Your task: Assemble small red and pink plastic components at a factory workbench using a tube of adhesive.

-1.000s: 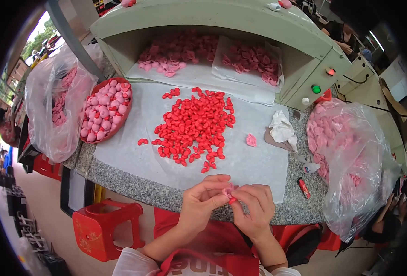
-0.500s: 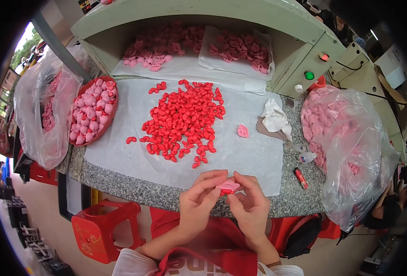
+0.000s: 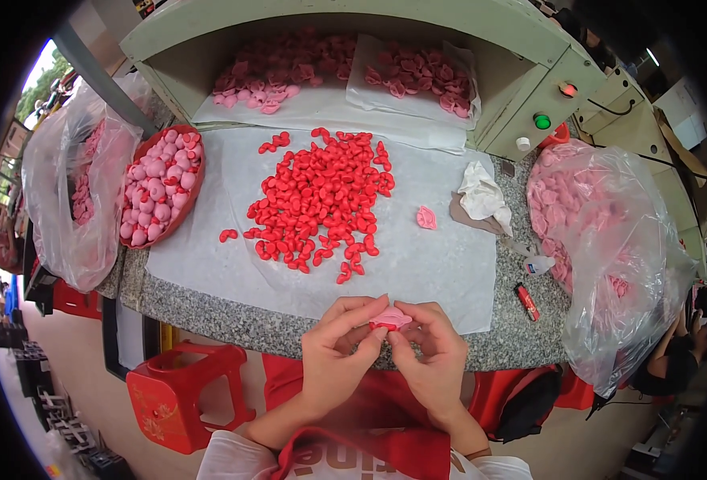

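Between my fingertips, just over the near edge of the table, is a small pink ruffled piece (image 3: 393, 317) with a red piece (image 3: 383, 326) against its underside. My left hand (image 3: 339, 346) pinches it from the left; my right hand (image 3: 430, 350) grips its other side with thumb and fingers. Beyond my hands, a heap of small red curved pieces (image 3: 319, 200) lies on white paper (image 3: 201, 256). One loose pink ruffled piece (image 3: 426, 218) rests on the paper right of the heap.
A red basket (image 3: 197, 186) of pink balls stands left, beside a clear plastic bag (image 3: 73, 216). Another bag (image 3: 621, 296) of pink pieces sits right. Crumpled tissue (image 3: 481, 190), a small bottle (image 3: 538, 265) and a red tube (image 3: 527, 303) lie nearby. A pale green cabinet (image 3: 505, 120) holds pink pieces behind.
My hands have closed in slightly around the pink piece, which is tilted a little differently. The whole view has shifted slightly; the heap looks the same.
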A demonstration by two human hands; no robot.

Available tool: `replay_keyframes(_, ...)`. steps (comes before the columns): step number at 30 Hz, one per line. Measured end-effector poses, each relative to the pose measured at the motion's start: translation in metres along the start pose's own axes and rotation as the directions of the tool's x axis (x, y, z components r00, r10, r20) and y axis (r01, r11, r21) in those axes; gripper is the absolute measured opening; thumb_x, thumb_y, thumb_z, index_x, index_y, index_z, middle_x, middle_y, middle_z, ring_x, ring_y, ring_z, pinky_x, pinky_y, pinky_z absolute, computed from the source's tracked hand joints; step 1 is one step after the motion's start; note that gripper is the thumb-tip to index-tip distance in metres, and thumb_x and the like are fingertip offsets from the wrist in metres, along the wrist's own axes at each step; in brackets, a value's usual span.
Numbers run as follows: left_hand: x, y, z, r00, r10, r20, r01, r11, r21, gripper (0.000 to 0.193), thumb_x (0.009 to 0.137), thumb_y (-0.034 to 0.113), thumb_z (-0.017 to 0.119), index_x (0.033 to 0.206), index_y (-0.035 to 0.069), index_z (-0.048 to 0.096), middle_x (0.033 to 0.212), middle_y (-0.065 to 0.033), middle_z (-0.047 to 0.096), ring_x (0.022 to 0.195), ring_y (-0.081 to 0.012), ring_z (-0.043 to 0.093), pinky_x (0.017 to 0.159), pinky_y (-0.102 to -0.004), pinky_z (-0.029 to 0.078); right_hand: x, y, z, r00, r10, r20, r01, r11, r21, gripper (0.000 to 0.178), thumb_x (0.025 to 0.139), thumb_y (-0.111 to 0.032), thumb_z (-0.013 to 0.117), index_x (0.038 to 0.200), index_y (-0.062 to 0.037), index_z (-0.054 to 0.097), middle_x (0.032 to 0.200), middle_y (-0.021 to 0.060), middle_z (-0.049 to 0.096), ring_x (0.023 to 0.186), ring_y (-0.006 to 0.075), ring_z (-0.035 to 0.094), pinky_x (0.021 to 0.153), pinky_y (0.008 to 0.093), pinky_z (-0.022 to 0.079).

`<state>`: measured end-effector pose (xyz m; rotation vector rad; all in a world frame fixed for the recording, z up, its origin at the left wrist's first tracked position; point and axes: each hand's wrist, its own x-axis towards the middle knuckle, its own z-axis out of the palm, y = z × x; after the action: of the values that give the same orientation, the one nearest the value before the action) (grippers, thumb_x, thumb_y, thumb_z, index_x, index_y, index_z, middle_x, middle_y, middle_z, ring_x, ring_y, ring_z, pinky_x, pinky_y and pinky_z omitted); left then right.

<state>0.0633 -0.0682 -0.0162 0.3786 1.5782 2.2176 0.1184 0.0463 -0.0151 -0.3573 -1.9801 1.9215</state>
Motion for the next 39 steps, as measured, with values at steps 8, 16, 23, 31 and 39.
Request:
replay_keyframes(8, 0.000, 0.000, 0.000, 1.000, 0.007, 0.019, -0.007, 1.000, 0.007, 0.037, 0.075, -0.017, 0.049, 0.109, -0.004, 0.055, 0.107, -0.0115, 0.050, 0.100, -0.0180, 0.054, 0.085, -0.0261, 0.048, -0.001, 0.008, 0.002, 1.000, 0.010, -0.003, -0.009, 0.995, 0.098, 0.030, 0.071, 0.013, 0.055, 0.099, 0.0035, 0.052, 0.095, 0.0081, 0.049, 0.080, 0.0105, 0.055, 0.069, 0.0202, 0.046)
replay_keyframes(16, 0.000, -0.008, 0.003, 0.999, 0.035, -0.021, -0.032, 0.993, 0.115, 0.034, 0.074, -0.015, 0.052, 0.105, -0.004, 0.058, 0.101, -0.0101, 0.053, 0.093, -0.0166, 0.057, 0.080, -0.0244, 0.051, 0.001, 0.012, 0.000, 0.999, 0.042, -0.011, -0.040, 0.990, 0.137, 0.027, 0.071, 0.013, 0.054, 0.096, 0.0038, 0.050, 0.094, 0.0077, 0.048, 0.081, 0.0102, 0.055, 0.069, 0.0204, 0.046)
replay_keyframes(23, 0.012, -0.013, -0.005, 0.985, -0.171, 0.028, 0.173, 0.980, -0.100, 0.034, 0.078, -0.009, 0.054, 0.112, -0.004, 0.052, 0.097, -0.0113, 0.058, 0.090, -0.0156, 0.058, 0.077, -0.0258, 0.051, 0.020, 0.014, -0.016, 0.986, 0.115, 0.120, -0.123, 0.990, 0.063, 0.028, 0.071, 0.014, 0.054, 0.096, 0.0029, 0.055, 0.097, 0.0071, 0.047, 0.082, 0.0112, 0.052, 0.069, 0.0218, 0.045)
replay_keyframes(31, 0.011, -0.018, -0.019, 0.881, -0.406, 0.244, 0.473, 0.742, -0.475, 0.036, 0.087, 0.016, 0.052, 0.116, -0.004, 0.048, 0.100, -0.0122, 0.059, 0.088, -0.0179, 0.061, 0.076, -0.0266, 0.052, 0.010, -0.006, -0.011, 0.903, -0.395, 0.169, 0.426, 0.772, -0.472, 0.030, 0.062, 0.001, 0.071, 0.091, -0.0033, 0.063, 0.092, 0.0111, 0.056, 0.077, 0.0180, 0.057, 0.065, 0.0246, 0.047)
replay_keyframes(39, 0.014, -0.019, -0.018, 0.854, -0.436, 0.285, 0.520, 0.690, -0.503, 0.031, 0.087, 0.010, 0.052, 0.115, -0.004, 0.050, 0.104, -0.0132, 0.059, 0.091, -0.0184, 0.060, 0.079, -0.0278, 0.050, 0.016, -0.008, -0.019, 0.974, -0.188, 0.124, 0.217, 0.933, -0.288, 0.028, 0.063, 0.002, 0.070, 0.089, -0.0028, 0.062, 0.082, 0.0096, 0.058, 0.074, 0.0168, 0.058, 0.065, 0.0248, 0.047)
